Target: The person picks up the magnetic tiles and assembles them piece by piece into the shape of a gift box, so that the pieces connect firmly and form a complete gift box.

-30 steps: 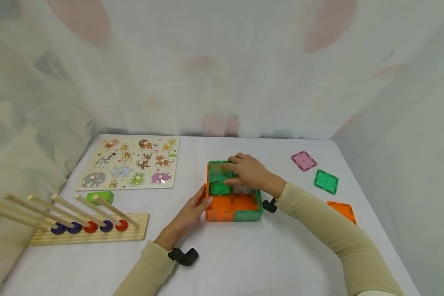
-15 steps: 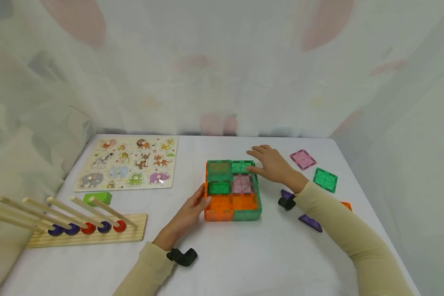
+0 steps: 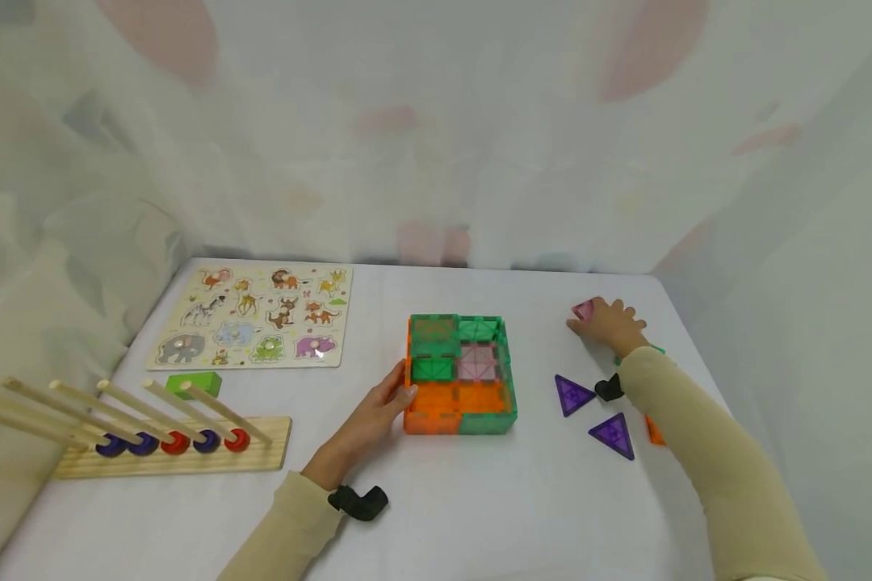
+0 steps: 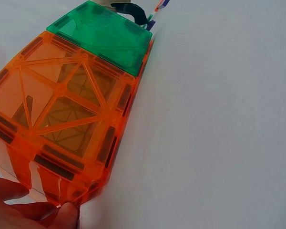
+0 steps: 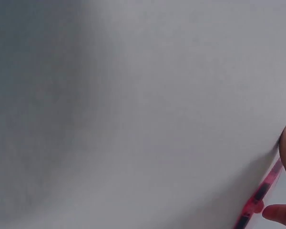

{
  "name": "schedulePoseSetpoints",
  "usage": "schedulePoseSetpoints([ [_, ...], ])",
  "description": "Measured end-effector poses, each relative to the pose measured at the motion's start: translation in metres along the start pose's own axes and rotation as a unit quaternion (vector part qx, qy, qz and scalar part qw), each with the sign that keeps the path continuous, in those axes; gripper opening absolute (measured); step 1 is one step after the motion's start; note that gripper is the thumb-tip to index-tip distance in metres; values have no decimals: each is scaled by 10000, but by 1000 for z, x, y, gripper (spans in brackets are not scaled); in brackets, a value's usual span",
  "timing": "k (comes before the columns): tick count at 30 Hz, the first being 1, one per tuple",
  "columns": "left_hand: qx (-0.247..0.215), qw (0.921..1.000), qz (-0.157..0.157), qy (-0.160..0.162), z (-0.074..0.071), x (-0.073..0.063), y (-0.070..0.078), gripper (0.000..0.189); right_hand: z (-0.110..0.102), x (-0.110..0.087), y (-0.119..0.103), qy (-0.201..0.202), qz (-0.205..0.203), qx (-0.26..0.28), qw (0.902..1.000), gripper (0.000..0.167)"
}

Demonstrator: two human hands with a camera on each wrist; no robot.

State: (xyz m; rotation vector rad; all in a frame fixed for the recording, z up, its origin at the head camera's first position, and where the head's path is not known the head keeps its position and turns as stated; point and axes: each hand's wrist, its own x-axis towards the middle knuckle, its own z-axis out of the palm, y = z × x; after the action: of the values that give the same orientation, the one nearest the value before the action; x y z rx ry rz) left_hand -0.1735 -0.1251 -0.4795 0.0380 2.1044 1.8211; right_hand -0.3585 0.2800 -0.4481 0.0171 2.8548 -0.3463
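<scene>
In the head view, a shallow open-topped box of see-through magnetic tiles (image 3: 509,367), with orange and green walls, stands mid-table. My left hand (image 3: 369,418) grips its left wall, thumb at the near rim. The left wrist view shows the fingertips (image 4: 66,215) pinching the edge of the orange wall (image 4: 62,95). Inside lie green, orange and pink square tiles. At the far right my right hand (image 3: 614,324) pinches a pink square magnetic tile (image 3: 584,310), its thumb and fingers at the tile's edges; the palm hides part of it. The right wrist view catches the pink tile's edge (image 5: 262,191) beside two fingertips.
Two purple triangle tiles (image 3: 614,436) lie right of the box. Green and orange tiles (image 3: 654,431) show partly beneath the right forearm. At left are an animal peg puzzle (image 3: 254,319), a green block (image 3: 194,384) and a wooden stand (image 3: 276,448) with upright pegs and rings.
My right hand has left the box and moved right to the pink tile, uncovering the box's tiles and the purple triangles. The left hand has stayed at the box.
</scene>
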Motion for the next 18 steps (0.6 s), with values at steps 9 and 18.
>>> schedulePoseSetpoints([
  [9,-35,10000,16,16,2,1,0,68,10,8,15,785,-642,-99,9948,64],
  [18,-27,9999,-113,49,1,0,3,67,-5,-8,-14,835,-1802,285,9797,72],
])
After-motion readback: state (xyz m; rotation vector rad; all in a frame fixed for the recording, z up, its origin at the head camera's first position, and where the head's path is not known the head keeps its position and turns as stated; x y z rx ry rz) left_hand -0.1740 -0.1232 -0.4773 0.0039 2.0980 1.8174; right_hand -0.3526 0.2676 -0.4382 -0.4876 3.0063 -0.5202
